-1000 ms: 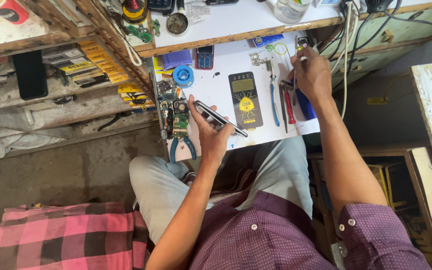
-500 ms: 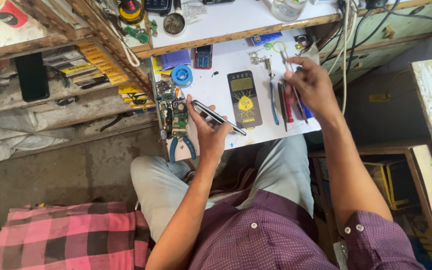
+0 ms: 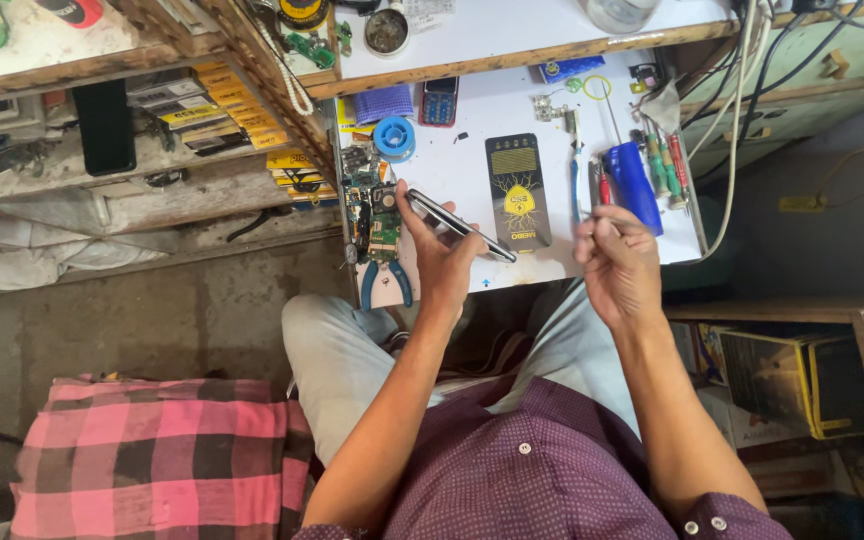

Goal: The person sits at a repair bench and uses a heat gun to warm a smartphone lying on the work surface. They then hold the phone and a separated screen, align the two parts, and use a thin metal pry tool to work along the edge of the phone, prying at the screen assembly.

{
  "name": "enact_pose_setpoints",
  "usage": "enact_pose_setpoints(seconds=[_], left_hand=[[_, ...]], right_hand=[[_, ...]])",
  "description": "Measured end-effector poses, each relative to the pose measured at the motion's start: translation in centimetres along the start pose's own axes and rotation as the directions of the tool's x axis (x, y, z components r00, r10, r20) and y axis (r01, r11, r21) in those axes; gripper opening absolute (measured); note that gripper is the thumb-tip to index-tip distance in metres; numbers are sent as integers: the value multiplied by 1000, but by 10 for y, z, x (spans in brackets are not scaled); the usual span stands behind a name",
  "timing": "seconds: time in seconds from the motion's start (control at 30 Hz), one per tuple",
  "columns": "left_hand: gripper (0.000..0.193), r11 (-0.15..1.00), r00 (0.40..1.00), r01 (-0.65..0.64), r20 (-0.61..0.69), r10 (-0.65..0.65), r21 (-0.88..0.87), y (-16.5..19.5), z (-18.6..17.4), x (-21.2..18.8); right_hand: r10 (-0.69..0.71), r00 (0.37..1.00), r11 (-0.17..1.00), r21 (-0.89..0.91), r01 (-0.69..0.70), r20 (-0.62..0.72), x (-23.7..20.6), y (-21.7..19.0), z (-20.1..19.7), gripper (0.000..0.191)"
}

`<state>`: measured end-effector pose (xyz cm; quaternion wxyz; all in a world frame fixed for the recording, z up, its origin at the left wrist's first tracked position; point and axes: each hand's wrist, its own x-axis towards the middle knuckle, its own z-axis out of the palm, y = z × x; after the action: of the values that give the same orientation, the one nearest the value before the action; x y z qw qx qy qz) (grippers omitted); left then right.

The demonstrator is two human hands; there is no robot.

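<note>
At a cluttered white bench [image 3: 472, 40], the left hand [image 3: 432, 262] grips a slim phone [image 3: 460, 226] edge-up, tilted over the work area — apparently to expose its side. The right hand [image 3: 620, 262] hovers beside it, fingers pinched shut around something thin, too blurred to identify. A round tin [image 3: 386, 30] sits on the upper shelf, contents unclear.

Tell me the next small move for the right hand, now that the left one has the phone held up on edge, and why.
Probably bring the right hand across to the phone. The left hand grips it on edge above the white bench, and the right hand hovers apart from it, fingers pinched together; whether it holds a thin tool is too blurred to tell. The screwdrivers lie behind it.
</note>
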<state>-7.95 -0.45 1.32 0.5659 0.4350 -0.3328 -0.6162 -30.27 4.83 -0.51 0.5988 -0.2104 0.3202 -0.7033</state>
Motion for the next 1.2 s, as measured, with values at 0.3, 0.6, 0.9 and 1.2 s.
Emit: enact_pose_setpoints(seconds=[0.3, 0.6, 0.9, 1.2], left_hand=[[114, 999, 1000, -31, -3, 31, 12, -4, -2, -1], [117, 1000, 999, -25, 20, 25, 6, -5, -4, -1], [117, 1000, 1000, -20, 13, 21, -16, -7, -2, 1], [113, 998, 1000, -22, 6, 23, -63, -3, 2, -1]], right_hand=[[25, 998, 998, 56, -21, -64, -5, 5, -9, 17], [17, 996, 1000, -11, -18, -84, -7, 6, 2, 15], [-10, 1000, 956, -294, 9, -2, -18, -10, 38, 41], [-48, 998, 905, -422, 59, 37, -25, -24, 57, 61]])
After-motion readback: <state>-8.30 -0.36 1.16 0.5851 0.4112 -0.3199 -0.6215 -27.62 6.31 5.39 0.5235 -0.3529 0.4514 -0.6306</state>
